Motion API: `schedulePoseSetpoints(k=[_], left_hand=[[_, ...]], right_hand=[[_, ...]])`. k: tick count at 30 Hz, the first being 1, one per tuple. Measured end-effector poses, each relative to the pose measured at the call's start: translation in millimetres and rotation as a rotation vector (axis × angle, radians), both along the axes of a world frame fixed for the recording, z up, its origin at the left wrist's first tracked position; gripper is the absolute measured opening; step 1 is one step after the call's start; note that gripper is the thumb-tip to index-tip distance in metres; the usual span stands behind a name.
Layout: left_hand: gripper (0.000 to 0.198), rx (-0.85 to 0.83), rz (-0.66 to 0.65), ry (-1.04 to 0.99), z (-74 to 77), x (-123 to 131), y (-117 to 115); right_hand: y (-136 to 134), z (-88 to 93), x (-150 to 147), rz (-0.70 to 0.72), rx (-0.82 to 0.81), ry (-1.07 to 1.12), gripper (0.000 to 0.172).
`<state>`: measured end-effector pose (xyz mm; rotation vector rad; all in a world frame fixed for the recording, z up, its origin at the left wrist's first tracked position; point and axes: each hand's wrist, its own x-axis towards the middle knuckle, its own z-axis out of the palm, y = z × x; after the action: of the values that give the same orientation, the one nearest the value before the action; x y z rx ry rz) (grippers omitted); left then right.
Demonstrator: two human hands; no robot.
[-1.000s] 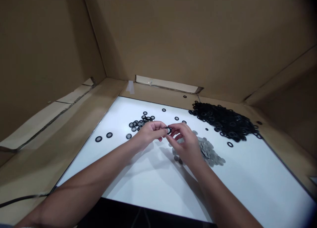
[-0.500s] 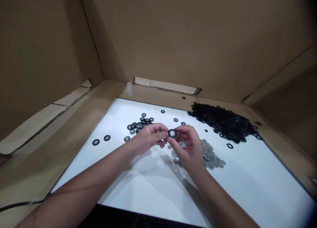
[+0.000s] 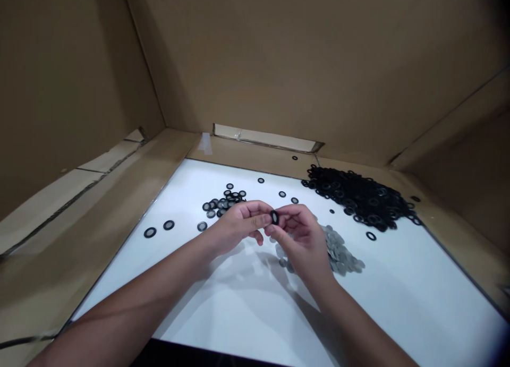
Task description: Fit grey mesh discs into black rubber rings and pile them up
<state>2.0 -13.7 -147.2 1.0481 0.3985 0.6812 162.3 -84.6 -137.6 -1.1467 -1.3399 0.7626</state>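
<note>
A black rubber ring [image 3: 274,217], turned partly edge-on, is pinched between my two hands above the white board. My left hand [image 3: 245,223] grips its left side with thumb and fingers. From the right, the fingertips of my right hand [image 3: 300,231] close on the same ring. Whether a disc sits inside it I cannot tell. Small grey mesh discs [image 3: 340,253] lie in a heap under and beside my right hand, which hides part of them. Beyond my left hand, black rings with grey discs in their centres [image 3: 223,202] form a loose cluster.
A big pile of black rings [image 3: 358,197] covers the board's back right corner. Several rings lie scattered, one loose ring [image 3: 371,236] in front of the pile. Cardboard walls [image 3: 279,64] enclose the lit white board [image 3: 223,314]. A dark cable [image 3: 27,341] runs at lower left.
The ring between my fingers has turned from nearly face-on to partly edge-on. My hands stay close together at about the same spot; the view has shifted slightly.
</note>
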Motion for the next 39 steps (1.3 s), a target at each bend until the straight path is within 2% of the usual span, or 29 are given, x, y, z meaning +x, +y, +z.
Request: schedulePoseSetpoints(k=[14, 17, 20, 22, 27, 30, 35, 39], left_hand=[[0.032, 0.086, 0.044, 0.017, -0.2, -1, 1], [0.027, 0.194, 0.126, 0.084, 1.8, -1, -1], [0.017, 0.389, 0.27, 0.212, 5.7, -2, -4], [0.012, 0.521, 0.364, 0.287, 7.5, -3, -5], [0.004, 0.718, 0.541, 0.325, 6.2, -4, -3], [0.003, 0.772, 0.573, 0.327, 5.5, -4, -3], [0.005, 0.842, 0.576, 0.37, 7.8, -3, -5], [0.007, 0.773, 0.614, 0.414, 7.2, -3, -5]], right_hand=[[3, -2.3, 1, 0.011, 0.025, 0.021, 0.024], [3, -2.9, 3, -0.062, 0.072, -0.065, 0.022], [3, -2.8, 6, -0.141, 0.123, -0.224, 0.021], [3, -2.1, 7, -0.141, 0.138, -0.282, 0.022], [4, -0.1, 10, -0.077, 0.064, -0.151, 0.015], [5, 0.9, 12, -0.089, 0.041, -0.143, 0.008], [4, 3.3, 11, -0.139, 0.1, -0.338, 0.006], [2, 3.1, 7, -0.112, 0.15, -0.541, 0.007]])
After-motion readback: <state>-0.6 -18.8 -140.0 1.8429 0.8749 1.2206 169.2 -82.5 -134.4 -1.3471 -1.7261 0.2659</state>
